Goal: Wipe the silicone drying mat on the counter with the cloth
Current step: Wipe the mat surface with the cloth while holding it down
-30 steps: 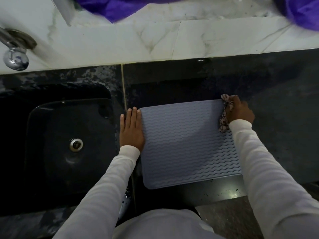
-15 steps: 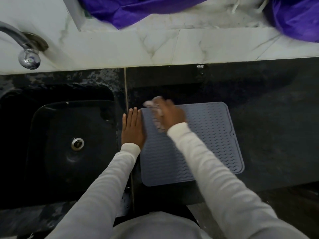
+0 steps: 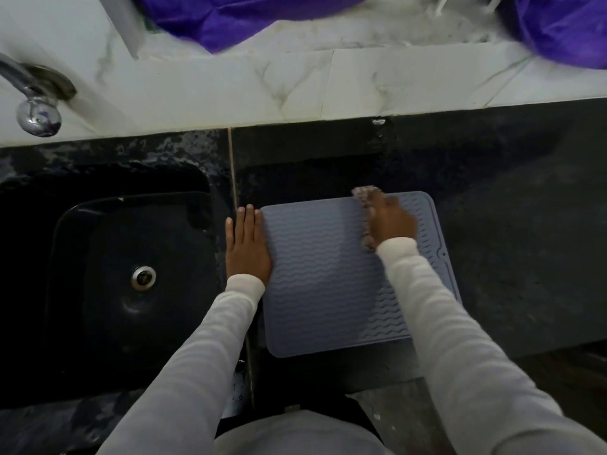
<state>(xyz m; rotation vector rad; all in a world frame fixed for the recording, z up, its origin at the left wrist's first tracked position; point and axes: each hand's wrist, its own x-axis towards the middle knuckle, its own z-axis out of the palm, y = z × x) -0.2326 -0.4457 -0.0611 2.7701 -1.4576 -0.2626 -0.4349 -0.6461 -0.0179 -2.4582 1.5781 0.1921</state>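
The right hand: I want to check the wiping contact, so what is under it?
Under the right hand a crumpled cloth lies on the mat. The hand covers most of the cloth.

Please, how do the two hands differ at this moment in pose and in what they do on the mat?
The left hand lies flat with straight fingers at the left edge of the mat; the right hand is near its far right part. The left hand holds nothing; the right hand grips the cloth. The left looks sharp, the right blurred. Both wear white sleeves.
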